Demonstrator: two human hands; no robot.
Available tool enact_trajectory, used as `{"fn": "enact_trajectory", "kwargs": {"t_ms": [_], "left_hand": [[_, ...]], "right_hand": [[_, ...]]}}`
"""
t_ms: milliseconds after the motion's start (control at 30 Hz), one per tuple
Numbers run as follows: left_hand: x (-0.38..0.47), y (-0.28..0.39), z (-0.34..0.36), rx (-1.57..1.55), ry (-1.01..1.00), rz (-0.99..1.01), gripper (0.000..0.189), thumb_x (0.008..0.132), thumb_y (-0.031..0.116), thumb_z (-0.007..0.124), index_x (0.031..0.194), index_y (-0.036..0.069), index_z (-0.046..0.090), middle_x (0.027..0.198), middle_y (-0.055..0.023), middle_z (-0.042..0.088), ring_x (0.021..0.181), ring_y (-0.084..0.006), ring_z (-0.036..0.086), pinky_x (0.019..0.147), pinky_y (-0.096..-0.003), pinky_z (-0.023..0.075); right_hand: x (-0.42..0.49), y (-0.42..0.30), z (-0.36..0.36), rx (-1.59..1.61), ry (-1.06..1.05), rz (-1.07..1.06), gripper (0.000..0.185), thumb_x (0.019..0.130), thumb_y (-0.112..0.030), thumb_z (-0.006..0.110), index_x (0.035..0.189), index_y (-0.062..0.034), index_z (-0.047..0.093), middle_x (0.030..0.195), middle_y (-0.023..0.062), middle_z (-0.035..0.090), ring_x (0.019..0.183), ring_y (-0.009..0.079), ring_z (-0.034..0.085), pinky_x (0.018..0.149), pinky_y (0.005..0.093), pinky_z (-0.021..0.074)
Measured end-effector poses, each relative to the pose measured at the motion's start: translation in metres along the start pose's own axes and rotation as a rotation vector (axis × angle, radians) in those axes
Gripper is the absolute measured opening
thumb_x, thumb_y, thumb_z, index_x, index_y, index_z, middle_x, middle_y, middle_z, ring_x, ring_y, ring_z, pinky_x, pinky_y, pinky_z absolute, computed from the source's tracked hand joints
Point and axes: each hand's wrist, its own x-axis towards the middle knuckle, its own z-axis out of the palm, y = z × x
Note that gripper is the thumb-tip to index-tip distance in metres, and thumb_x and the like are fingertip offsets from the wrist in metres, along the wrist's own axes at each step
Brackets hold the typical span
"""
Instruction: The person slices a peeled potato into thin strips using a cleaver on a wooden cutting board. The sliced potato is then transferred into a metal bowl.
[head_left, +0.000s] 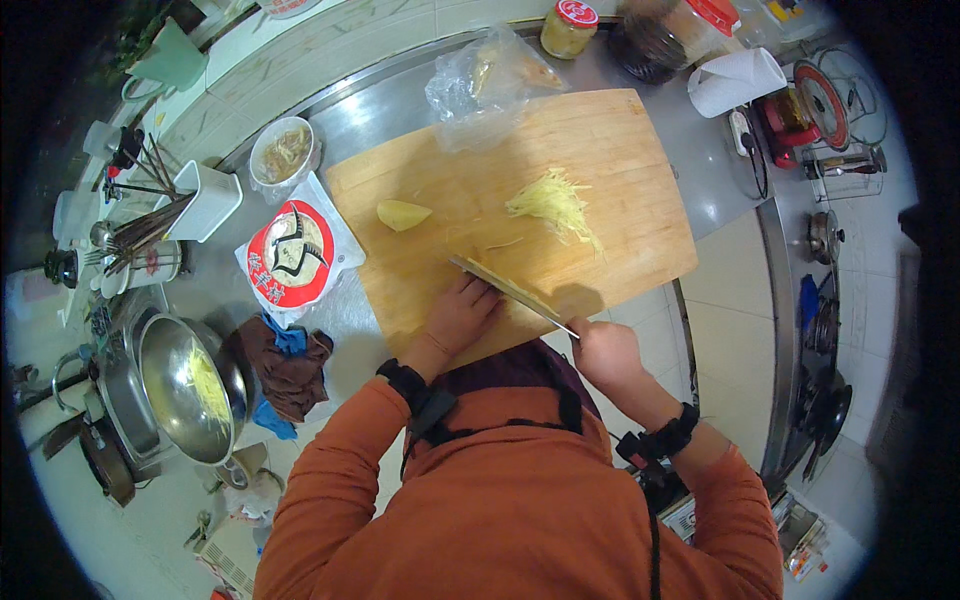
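Note:
My right hand (609, 354) grips the handle of a kitchen knife (517, 294), whose blade slants up and left across the near part of a wooden cutting board (622, 142). My left hand (463, 313) rests on the board, its fingertips close against the blade. Whatever lies under those fingers is hidden. Beyond the knife, a pile of pale yellow shreds (555, 206), apparently potato, sits right of the board's middle. A cut wedge of peeled potato (403, 215) lies by itself to the left. A few stray shreds are scattered near the blade.
A clear plastic bag (476, 82) overlaps the board's far edge. Left of the board are a printed package (294, 251), a food tub (283, 154) and a brown cloth (289, 367). A steel bowl (161, 382) with yellow shreds tilts by the sink (112, 405). Jars (568, 34) stand behind.

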Motion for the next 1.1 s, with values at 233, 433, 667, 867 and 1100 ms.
{"fn": "enact_trajectory", "kwargs": {"t_ms": [233,433,667,867,1100], "left_hand": [[-0.001,0.0,0.002,0.044,0.05,0.032,0.019,0.08,0.021,0.065,0.096,0.01,0.065,0.102,-0.006,0.061,0.101,-0.0275,0.058,0.076,-0.0363,0.0537],[-0.003,0.002,0.005,-0.01,0.034,-0.009,0.021,0.078,0.018,0.066,0.097,0.009,0.065,0.1,-0.0077,0.062,0.101,-0.0298,0.057,0.078,-0.0379,0.0531],[-0.002,0.002,0.001,0.032,0.038,0.001,0.021,0.08,0.019,0.065,0.099,0.009,0.065,0.101,-0.0069,0.062,0.102,-0.029,0.057,0.075,-0.0354,0.0539],[-0.003,0.002,0.002,0.027,0.036,-0.007,0.021,0.08,0.018,0.065,0.098,0.008,0.065,0.101,-0.0078,0.061,0.101,-0.0278,0.057,0.077,-0.0346,0.0535],[-0.003,0.003,0.002,0.04,0.078,0.007,0.02,0.081,0.018,0.064,0.098,0.009,0.064,0.101,-0.0055,0.062,0.1,-0.0261,0.058,0.073,-0.0335,0.0542]], "right_hand": [[-0.001,-0.006,-0.01,0.018,0.093,-0.006,0.015,0.079,-0.019,0.056,0.082,-0.0067,0.063,0.067,0.0158,0.064,0.061,0.0342,0.064,0.055,0.0457,0.0511],[0.002,-0.006,-0.008,0.068,0.144,-0.122,0.011,0.077,-0.015,0.056,0.081,-0.0074,0.063,0.066,0.0161,0.063,0.06,0.0348,0.063,0.055,0.0453,0.0508],[0.002,-0.006,-0.006,-0.078,-0.075,0.037,0.016,0.085,-0.021,0.056,0.083,-0.0084,0.065,0.064,0.0168,0.062,0.058,0.0364,0.062,0.053,0.0468,0.0494],[0.005,-0.007,-0.004,0.021,0.078,-0.051,0.016,0.084,-0.022,0.056,0.081,-0.0076,0.063,0.063,0.0173,0.061,0.059,0.0364,0.062,0.053,0.046,0.0498],[0.009,-0.01,0.001,0.063,0.146,-0.116,0.015,0.084,-0.022,0.059,0.081,-0.0079,0.062,0.062,0.0174,0.061,0.058,0.0366,0.062,0.053,0.0465,0.0497]]}}
